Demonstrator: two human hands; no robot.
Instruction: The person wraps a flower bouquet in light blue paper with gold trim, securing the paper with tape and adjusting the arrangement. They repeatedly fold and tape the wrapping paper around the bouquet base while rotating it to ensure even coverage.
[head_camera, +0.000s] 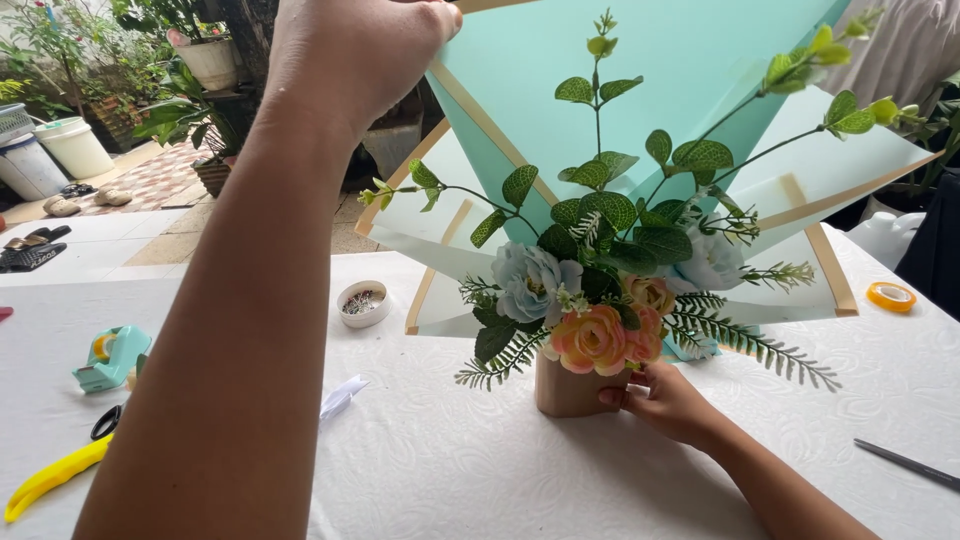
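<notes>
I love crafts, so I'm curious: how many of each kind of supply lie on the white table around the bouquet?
Tape dispensers: 1
Tape rolls: 1
Pin dishes: 1
Yellow-handled cutters: 1
Total: 4

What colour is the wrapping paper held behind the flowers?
Mint green wrapping paper with tan edge bands, seen in the head view.

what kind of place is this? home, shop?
Likely a home patio or porch used as a craft table: potted plants and buckets on a tiled yard behind, a white cloth-covered table, and a tape dispenser beside the flower bouquet.
</notes>
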